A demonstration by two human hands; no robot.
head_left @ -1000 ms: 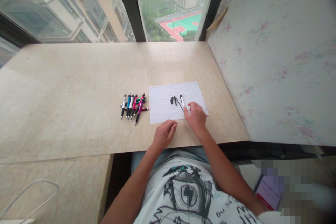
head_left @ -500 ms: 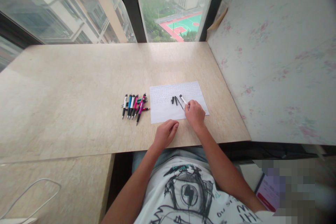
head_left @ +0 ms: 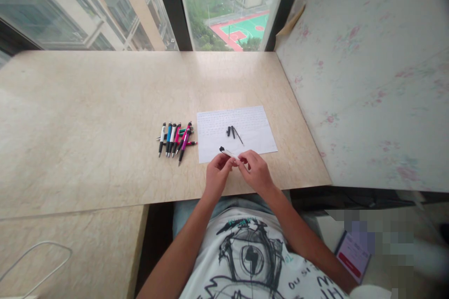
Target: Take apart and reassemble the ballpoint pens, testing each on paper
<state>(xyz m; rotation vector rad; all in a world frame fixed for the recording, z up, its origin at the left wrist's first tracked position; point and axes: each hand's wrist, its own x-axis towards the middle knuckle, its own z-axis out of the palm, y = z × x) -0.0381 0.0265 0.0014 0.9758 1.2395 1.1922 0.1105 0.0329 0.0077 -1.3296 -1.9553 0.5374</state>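
A white pen barrel with a black end (head_left: 228,152) is held between both hands over the lower edge of a written sheet of paper (head_left: 210,147). My left hand (head_left: 218,173) pinches it from the left, fingers closed. From the right, my right hand (head_left: 255,171) grips its near end, which the fingers partly hide. On the paper beyond the hands lie two short black pen parts (head_left: 230,131) and a thin dark refill (head_left: 239,136), side by side.
Several click pens (head_left: 175,140) in white, blue, pink and purple lie crossed in a pile left of the paper. The beige tabletop (head_left: 105,117) ends at the window behind and the flowered wall (head_left: 351,79) on the right. A white cable (head_left: 52,243) loops at the lower left.
My right hand has brought the white pen barrel off the paper toward me. My left hand has come up and closed on it too. The view has tilted slightly.
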